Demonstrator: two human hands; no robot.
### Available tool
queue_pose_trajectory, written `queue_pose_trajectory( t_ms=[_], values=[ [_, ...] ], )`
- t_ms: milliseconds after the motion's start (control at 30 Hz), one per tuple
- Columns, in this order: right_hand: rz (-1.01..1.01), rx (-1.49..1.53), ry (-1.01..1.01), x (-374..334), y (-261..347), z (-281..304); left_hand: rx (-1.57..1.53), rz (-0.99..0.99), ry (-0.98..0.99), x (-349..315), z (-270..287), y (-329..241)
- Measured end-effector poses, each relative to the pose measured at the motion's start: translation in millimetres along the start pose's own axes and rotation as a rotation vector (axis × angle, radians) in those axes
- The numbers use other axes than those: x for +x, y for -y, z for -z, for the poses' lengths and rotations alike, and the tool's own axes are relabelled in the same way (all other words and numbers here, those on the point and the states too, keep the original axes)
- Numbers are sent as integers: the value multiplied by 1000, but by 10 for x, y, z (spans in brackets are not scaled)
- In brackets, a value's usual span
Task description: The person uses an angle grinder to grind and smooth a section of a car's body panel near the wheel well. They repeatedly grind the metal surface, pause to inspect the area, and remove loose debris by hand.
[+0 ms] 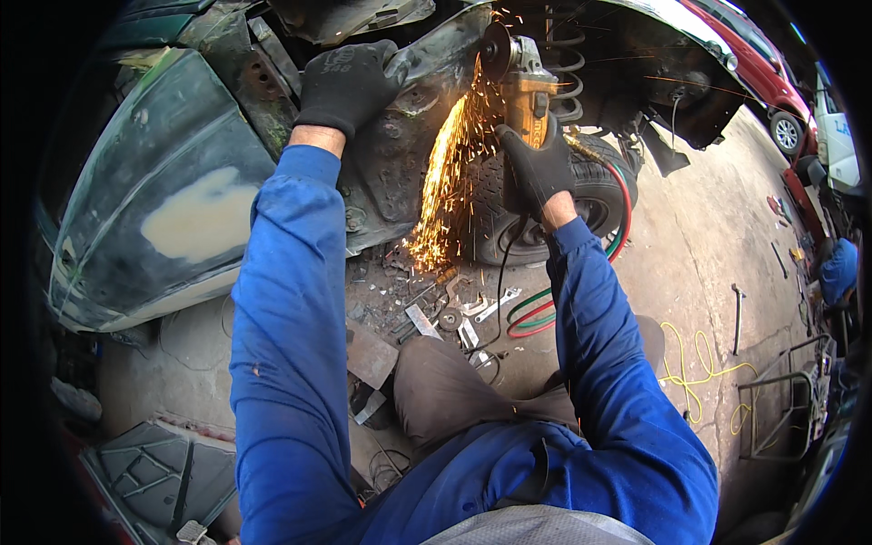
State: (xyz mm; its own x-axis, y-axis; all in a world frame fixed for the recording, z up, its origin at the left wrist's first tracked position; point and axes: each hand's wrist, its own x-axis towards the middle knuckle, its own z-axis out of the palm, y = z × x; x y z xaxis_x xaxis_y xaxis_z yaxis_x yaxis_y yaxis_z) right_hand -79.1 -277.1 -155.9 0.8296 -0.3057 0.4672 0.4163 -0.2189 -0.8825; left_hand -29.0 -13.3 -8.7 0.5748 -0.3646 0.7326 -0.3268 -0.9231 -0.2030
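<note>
Beside coil spring (569, 62), grinder (529, 95), long axis away from person (627, 463), disc (496, 53) foremost

Blue sleeves (295, 336) stop short of black gloves (345, 88).

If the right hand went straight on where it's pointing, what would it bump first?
Probably the grey car metal. The right hand holds a yellow grinder, so its disc would get there first. Depth is hard to judge here.

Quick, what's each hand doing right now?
Left hand: gloved, on the metal bodywork; whether it grips can't be told.
Right hand: gloved, closed around the yellow angle grinder.
</note>
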Motion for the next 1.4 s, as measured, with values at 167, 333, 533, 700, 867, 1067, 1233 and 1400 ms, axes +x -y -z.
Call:
queue_pose_trajectory(
  t_ms=[167,333,533,700,867,1067,1233,1400],
  values=[
    [-40,-43,24,29,-123,-94,12,-40,-29,1,-18,25],
    [-71,83,28,-1,26,-72,43,-27,-44,-31,-29,46],
    [-1,74,21,53,194,29,27,10,41,-4,6,11],
    [-46,43,46,45,99,21,14,-1,-25,-17,-12,10],
    [23,46,28,43,103,13,5,-8,-14,-14,-20,13],
    [-5,77,43,59,230,40,24,8,85,20,27,9],
    [5,98,30,96,170,13,27,10,56,0,29,-3],
    [14,99,38,113,80,30,15,12,90,18,53,-14]
  ],
)
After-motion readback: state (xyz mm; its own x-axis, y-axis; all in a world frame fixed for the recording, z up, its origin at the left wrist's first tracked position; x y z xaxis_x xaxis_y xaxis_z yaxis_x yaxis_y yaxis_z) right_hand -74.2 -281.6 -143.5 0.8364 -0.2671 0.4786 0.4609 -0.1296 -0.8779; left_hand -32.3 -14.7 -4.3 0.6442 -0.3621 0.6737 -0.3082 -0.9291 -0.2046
